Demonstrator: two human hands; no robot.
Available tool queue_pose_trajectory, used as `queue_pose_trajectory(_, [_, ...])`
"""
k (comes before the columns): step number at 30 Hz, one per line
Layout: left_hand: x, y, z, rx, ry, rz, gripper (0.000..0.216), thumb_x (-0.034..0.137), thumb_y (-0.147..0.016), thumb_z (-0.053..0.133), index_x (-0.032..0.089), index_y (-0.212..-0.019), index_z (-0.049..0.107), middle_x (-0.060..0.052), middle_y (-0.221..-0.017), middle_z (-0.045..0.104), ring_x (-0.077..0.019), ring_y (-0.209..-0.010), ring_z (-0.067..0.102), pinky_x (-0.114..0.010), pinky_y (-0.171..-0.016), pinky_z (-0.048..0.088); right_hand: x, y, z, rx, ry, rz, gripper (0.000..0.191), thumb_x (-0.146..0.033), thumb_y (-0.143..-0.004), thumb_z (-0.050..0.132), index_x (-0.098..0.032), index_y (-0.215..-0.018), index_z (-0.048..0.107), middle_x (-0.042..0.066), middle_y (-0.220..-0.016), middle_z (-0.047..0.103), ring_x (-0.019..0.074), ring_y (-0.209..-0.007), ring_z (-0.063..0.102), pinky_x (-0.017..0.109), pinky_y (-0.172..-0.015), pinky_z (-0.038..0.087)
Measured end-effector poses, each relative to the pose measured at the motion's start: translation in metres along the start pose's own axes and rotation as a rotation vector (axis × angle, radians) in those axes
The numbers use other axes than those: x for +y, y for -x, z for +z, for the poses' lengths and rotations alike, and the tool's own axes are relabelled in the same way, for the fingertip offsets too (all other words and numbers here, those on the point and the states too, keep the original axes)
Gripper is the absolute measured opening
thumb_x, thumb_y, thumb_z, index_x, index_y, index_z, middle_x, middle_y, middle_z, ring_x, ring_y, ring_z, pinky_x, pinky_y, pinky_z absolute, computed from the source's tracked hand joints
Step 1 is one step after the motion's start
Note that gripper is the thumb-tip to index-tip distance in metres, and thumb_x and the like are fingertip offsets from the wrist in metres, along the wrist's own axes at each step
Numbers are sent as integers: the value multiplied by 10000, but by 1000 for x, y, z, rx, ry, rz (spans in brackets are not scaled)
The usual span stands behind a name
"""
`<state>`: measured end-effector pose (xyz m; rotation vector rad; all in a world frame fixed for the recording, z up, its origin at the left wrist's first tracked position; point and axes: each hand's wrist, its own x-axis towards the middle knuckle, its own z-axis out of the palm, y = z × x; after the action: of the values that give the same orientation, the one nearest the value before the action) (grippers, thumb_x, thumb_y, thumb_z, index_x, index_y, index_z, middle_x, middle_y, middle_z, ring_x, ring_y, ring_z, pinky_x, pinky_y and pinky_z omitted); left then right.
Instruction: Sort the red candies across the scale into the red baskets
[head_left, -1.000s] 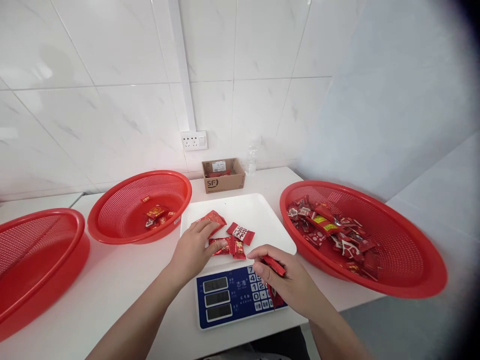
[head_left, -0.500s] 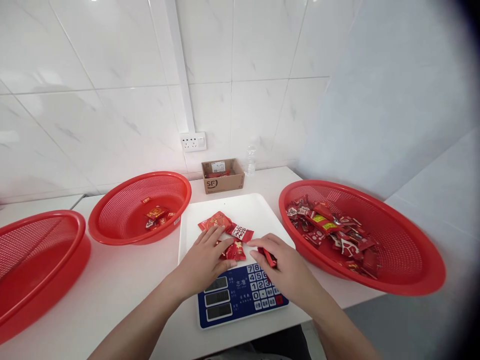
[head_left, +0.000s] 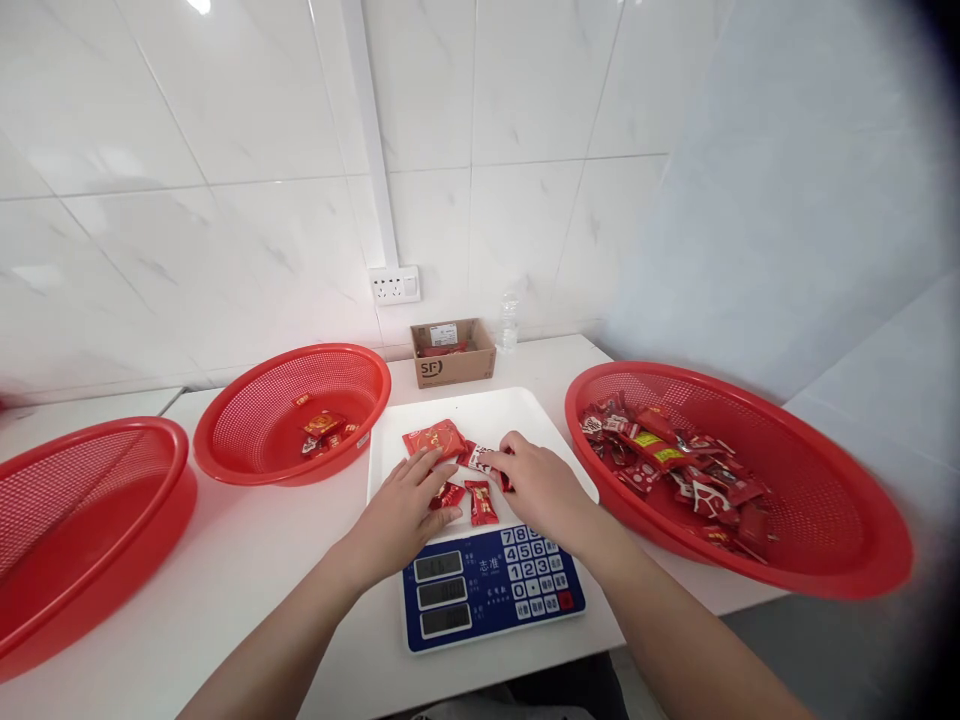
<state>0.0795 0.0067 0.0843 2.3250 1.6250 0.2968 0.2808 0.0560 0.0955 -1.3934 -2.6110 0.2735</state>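
On the white tray (head_left: 517, 410) of a digital scale lie several small red wrapped snacks. My left hand (head_left: 405, 508) rests over their left side, fingers stretched out, touching a red packet (head_left: 448, 494) partly hidden beneath them. Beyond its fingertips is a larger red packet (head_left: 435, 438). A small red and gold packet (head_left: 481, 502) lies by itself between my hands. My right hand (head_left: 541, 490) is closed, with a red packet (head_left: 505, 483) partly showing under its fingers. Its fingertips touch a red-and-white packet (head_left: 477, 457).
The scale's blue keypad panel (head_left: 491, 590) faces me. A red basket (head_left: 832, 500) of wrapped snacks stands right; another red basket (head_left: 225, 425) with a few packets is left, beside a third basket (head_left: 82, 560). A cardboard box (head_left: 454, 370) and clear bottle (head_left: 508, 322) stand behind.
My right hand has moved forward and left, onto the red-and-white packet. The small red and gold packet now lies apart from my left hand, which stays over the snacks.
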Motion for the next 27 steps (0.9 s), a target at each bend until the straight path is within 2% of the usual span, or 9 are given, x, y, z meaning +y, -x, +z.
queue_pose_trajectory(3, [-2,-1,3,33,-4,-3,555,506,-924,393,234,-1406,366,-112,-1506,334,-292,-1401,256,-514,-1097,314,-3,11,-1,-32,-98,-80,430,-56,-767,531,-279,-1110,663,48,-1007,567,158,-766,559,265,-632,352])
queue_pose_trajectory(5, [-3,-2,5,38,-15,4,554,518,-923,383,232,-1398,379,-114,-1494,357,-292,-1396,271,-503,-1090,330,-4,16,-1,-47,-84,-108,418,-32,-745,536,-271,-1056,678,43,-978,561,152,-745,535,267,-632,339])
queue_pose_trajectory(10, [-1,-2,9,71,-22,43,542,510,-911,424,226,-1373,421,-111,-1438,442,-292,-1357,350,-493,-1074,358,-7,15,1,-53,-23,-80,284,-99,-776,558,-248,-979,689,43,-928,558,144,-681,510,270,-598,303])
queue_pose_trajectory(13, [2,1,6,79,-15,68,514,485,-906,453,222,-1348,452,-110,-1410,478,-285,-1334,388,-494,-1065,371,-7,11,1,-20,-8,-47,256,-123,-789,565,-236,-979,694,52,-917,562,159,-693,534,278,-602,335])
queue_pose_trajectory(16, [3,11,1,134,31,51,454,455,-913,450,248,-1316,487,-86,-1398,496,-272,-1319,414,-488,-1043,405,-7,17,-5,43,-143,-31,291,-167,-848,521,-250,-1084,669,64,-986,574,173,-758,574,299,-657,417])
queue_pose_trajectory(18, [-2,23,-2,235,86,12,409,444,-924,426,272,-1284,515,-65,-1385,512,-254,-1306,435,-463,-1030,428,-3,28,-12,101,-328,-36,297,-233,-897,474,-266,-1140,640,62,-1020,578,166,-801,593,303,-705,465])
queue_pose_trajectory(21, [-22,45,-1,424,130,-122,385,464,-923,413,280,-1229,556,-55,-1357,539,-241,-1277,473,-427,-1004,459,10,54,-16,202,-555,-7,286,-326,-911,452,-270,-1116,642,46,-948,607,158,-807,612,288,-734,507])
queue_pose_trajectory(23, [-43,60,3,508,106,-260,415,498,-907,420,268,-1222,561,-61,-1354,542,-256,-1281,467,-429,-986,472,25,74,-12,299,-624,77,271,-388,-872,504,-250,-1036,671,52,-920,637,181,-855,624,279,-744,522])
queue_pose_trajectory(27, [-93,77,13,546,-73,-430,551,560,-893,373,210,-1295,513,-93,-1395,500,-317,-1376,310,-510,-1026,401,62,105,8,349,-688,348,341,-489,-766,601,-237,-968,710,36,-770,668,174,-625,612,248,-508,518])
